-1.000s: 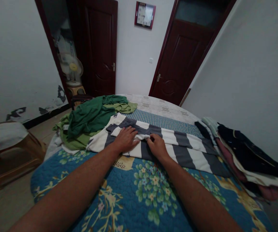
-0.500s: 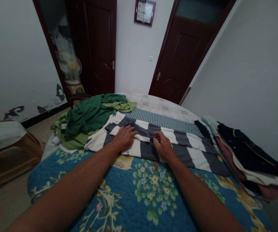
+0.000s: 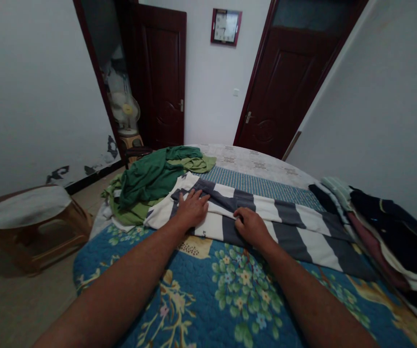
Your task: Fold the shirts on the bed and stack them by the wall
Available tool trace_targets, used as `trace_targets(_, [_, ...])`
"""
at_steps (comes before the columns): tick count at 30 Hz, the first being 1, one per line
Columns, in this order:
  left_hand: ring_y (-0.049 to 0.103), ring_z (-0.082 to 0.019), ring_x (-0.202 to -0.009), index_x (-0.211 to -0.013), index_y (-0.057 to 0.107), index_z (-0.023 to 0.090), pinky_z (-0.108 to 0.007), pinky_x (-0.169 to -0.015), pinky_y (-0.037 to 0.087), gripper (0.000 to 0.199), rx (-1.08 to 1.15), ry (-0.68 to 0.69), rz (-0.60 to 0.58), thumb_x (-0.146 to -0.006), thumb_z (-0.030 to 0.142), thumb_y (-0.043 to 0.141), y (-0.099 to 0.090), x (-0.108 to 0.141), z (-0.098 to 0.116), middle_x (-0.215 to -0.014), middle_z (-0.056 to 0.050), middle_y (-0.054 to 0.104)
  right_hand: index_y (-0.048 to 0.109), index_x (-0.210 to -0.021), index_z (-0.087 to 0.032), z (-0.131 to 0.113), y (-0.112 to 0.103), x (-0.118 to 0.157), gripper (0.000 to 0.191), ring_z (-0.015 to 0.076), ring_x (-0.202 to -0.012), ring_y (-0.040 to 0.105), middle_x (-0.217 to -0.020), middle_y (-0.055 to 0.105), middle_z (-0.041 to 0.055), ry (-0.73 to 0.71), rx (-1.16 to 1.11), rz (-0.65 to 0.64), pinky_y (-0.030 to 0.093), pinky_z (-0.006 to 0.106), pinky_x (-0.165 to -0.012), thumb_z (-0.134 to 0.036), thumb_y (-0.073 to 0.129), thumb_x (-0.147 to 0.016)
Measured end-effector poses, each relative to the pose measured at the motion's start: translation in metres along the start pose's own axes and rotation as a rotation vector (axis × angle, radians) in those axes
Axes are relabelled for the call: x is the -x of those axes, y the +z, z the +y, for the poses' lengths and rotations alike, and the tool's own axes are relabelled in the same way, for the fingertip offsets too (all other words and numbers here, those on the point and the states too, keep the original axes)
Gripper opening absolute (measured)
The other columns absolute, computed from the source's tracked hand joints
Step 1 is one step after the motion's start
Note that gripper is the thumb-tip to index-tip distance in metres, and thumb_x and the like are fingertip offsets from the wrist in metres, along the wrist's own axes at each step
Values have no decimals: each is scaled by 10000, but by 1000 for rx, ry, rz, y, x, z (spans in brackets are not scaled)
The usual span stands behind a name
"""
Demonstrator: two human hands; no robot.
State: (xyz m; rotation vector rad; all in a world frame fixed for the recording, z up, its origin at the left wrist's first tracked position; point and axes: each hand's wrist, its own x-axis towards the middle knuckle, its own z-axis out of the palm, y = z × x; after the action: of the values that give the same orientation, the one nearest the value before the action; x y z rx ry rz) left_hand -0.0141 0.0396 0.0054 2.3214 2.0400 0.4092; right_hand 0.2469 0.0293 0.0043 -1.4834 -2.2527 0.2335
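A grey-and-white striped garment [image 3: 290, 237] lies stretched across the bed-like surface, partly folded lengthwise. My left hand [image 3: 193, 211] rests flat on its left part, fingers spread over a grey and white folded layer. To the right, my right hand [image 3: 252, 227] has its fingers curled and pinched on the edge of that folded layer, near the garment's middle. The fingertips are partly hidden by the hand. Under the garment is a blue quilted cover [image 3: 201, 299] with flowers. Green clothes [image 3: 150, 176] lie crumpled just beyond the garment's left end.
A stack of folded clothes [image 3: 393, 232] sits at the right edge. Behind the garment are a blue striped mat [image 3: 259, 183] and a pale patterned cloth [image 3: 237, 153]. A wooden stool [image 3: 30, 208] stands at left, a fan [image 3: 124, 108] in the doorway behind.
The view has turned a little to the left. My right hand has closed its fingers lower on the folded layer's edge and the fabric there lies flatter. My left hand stays on the garment.
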Motion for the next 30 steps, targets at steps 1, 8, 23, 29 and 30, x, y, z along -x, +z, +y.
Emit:
trace_targets(1, [331, -369, -1649, -1623, 538, 328, -779, -1291, 213, 556, -17, -23, 1, -1095, 424, 395, 1, 0, -1, -1754, -95, 447, 755, -1157, -183, -2, 0, 1, 300, 215, -989, 690, -1064, 740, 78, 12, 12, 3, 494, 304, -906, -131, 580, -919])
trace_targets(8, [325, -478, -1629, -1639, 490, 136, -800, -1265, 182, 683, -92, -155, -11, -1069, 509, 433, -4, 6, 3, -1736, -279, 401, 675, -1483, -205, -14, 2, 4, 516, 253, -1068, 713, -1238, 739, 126, 105, 219, -32, 527, 319, -898, -215, 560, -980])
trace_targets(23, [585, -335, -1357, -1427, 651, 204, -526, -1113, 470, 401, -73, -45, 213, -1092, 315, 460, -13, 10, 7, -1464, -179, 654, 713, -1396, -149, 2, 12, 0, 473, 294, -1190, 731, -1349, 755, 157, 57, 200, 29, 533, 393, -1023, -406, 432, -1116])
trace_targets(29, [659, -335, -1266, -1368, 640, 180, -451, -1034, 534, 352, -93, -279, 163, -1077, 312, 491, -27, 1, -30, -1338, -180, 703, 732, -1366, -165, 2, 12, -1, 431, 276, -1157, 744, -1326, 768, 144, 68, 205, 36, 540, 371, -1009, -381, 471, -1099])
trace_targets(30, [678, -330, -1246, -1381, 628, 171, -439, -1023, 543, 361, -90, -294, 156, -1076, 302, 488, -28, -1, -34, -1322, -187, 712, 731, -1366, -168, 1, 12, -2, 426, 273, -1159, 744, -1325, 769, 141, 72, 206, 37, 539, 366, -1010, -378, 476, -1098])
